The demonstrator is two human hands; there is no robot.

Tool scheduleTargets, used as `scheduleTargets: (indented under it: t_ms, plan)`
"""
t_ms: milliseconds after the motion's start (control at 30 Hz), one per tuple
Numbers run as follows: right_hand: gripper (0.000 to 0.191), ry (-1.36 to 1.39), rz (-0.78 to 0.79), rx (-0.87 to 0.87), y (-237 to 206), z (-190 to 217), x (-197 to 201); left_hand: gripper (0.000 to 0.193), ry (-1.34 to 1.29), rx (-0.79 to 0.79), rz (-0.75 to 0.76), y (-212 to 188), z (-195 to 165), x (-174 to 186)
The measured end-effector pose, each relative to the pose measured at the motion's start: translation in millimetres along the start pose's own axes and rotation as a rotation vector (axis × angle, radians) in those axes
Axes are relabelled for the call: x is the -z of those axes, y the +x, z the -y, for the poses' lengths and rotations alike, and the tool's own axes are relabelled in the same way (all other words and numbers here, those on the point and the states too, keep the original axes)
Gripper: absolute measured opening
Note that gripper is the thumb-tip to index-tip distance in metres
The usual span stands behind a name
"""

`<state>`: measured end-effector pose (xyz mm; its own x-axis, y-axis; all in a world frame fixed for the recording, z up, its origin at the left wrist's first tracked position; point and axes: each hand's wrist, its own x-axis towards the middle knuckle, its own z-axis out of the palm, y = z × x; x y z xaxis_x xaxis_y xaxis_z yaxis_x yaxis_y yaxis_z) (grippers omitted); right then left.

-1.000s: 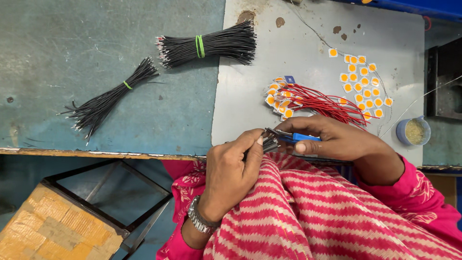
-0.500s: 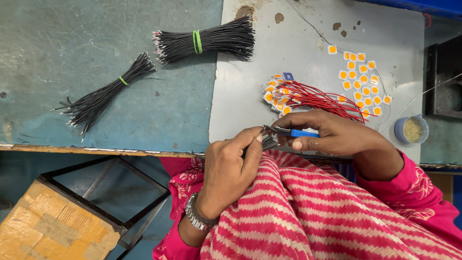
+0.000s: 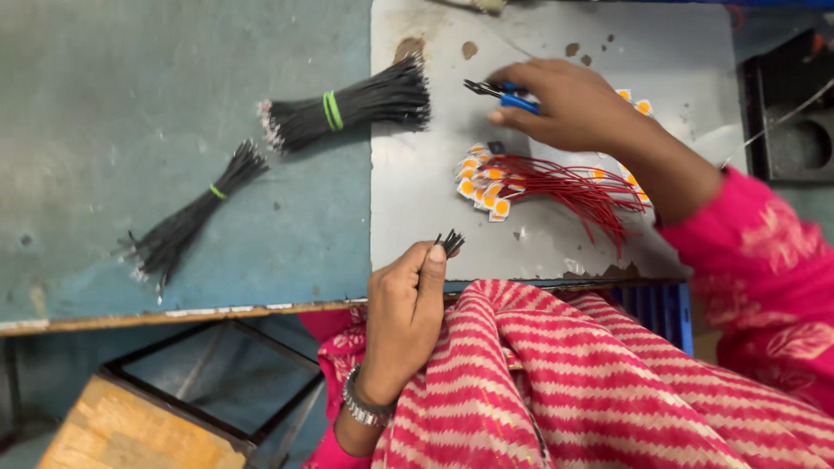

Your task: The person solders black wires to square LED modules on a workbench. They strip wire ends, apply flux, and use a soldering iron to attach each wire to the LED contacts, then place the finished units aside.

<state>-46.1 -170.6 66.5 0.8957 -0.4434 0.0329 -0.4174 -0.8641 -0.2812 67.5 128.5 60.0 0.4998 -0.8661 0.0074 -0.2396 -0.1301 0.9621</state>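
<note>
Black wire ends [image 3: 450, 241] protrude from the left hand [image 3: 407, 314], which is closed around them at the near edge of the counter [image 3: 174, 104]. The right hand [image 3: 565, 104] grips blue-handled pliers [image 3: 502, 94] over a grey sheet [image 3: 678, 61]. Just beneath lies a cluster of red wires with orange chips [image 3: 539, 184]. Two banded black wire bundles [image 3: 347, 108] [image 3: 191, 217] lie to the left.

A silver metal watch band [image 3: 369, 410] circles the left wrist. The right arm wears a bright pink sleeve [image 3: 764, 287] with a faint pattern. Pink cloth with pale zigzag stripes [image 3: 565, 382] drapes the lap.
</note>
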Motion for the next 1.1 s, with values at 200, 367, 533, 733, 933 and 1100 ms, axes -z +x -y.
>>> scheduleTargets:
  t_ms: [200, 367, 533, 733, 933, 1100]
  plan:
    - [0.052, -0.277, -0.276, 0.210, 30, -2, -13, 0.032, -0.038, -0.220, -0.020, 8, -4, 0]
    - [0.040, 0.727, 0.014, -0.153, -63, 46, 5, 0.025, -0.082, -0.130, -0.036, 21, -16, -9]
    - [0.040, 1.422, -0.089, -0.140, -122, 77, -30, 0.022, -0.120, -0.431, 0.006, 37, -32, -62]
    - [0.030, 1.570, -0.294, -0.008, -147, 38, -51, 0.021, -0.037, -0.288, 0.246, 42, -22, -106]
    - [0.031, 1.786, -0.238, -0.011, -164, 7, -63, 0.030, -0.532, 0.098, 0.375, 45, -7, -137]
    - [0.037, 1.402, -0.461, 0.002, -179, 8, -67, 0.028, -0.366, -0.087, 0.321, 42, -15, -148]
